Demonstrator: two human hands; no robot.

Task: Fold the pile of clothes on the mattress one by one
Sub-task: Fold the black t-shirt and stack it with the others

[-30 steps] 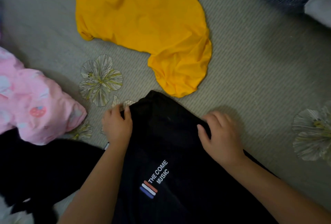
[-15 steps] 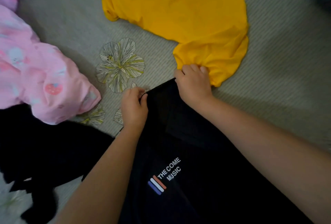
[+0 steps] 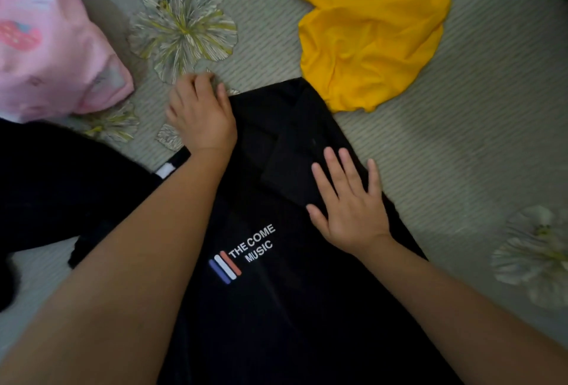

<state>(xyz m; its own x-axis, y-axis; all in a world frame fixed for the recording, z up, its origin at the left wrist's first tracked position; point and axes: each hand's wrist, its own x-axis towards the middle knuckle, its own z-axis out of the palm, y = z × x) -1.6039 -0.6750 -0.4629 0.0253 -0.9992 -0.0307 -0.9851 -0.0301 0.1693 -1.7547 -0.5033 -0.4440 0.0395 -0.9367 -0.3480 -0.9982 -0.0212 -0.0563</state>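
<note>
Fingers of my left hand [image 3: 201,117] curl on the black printed cotton shirt's [image 3: 276,307] top edge; my right hand [image 3: 349,203] presses it flat, open-palmed.

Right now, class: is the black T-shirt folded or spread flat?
Partly folded: the black T-shirt has a flap doubled over near its top, under the right hand.

Matt black cloth shirt [image 3: 276,307]; ribbed woven mattress [image 3: 445,138].

Dim, soft indoor light — faint shadows, no glare; motion blur at left, wide-angle stretching at edges.
</note>
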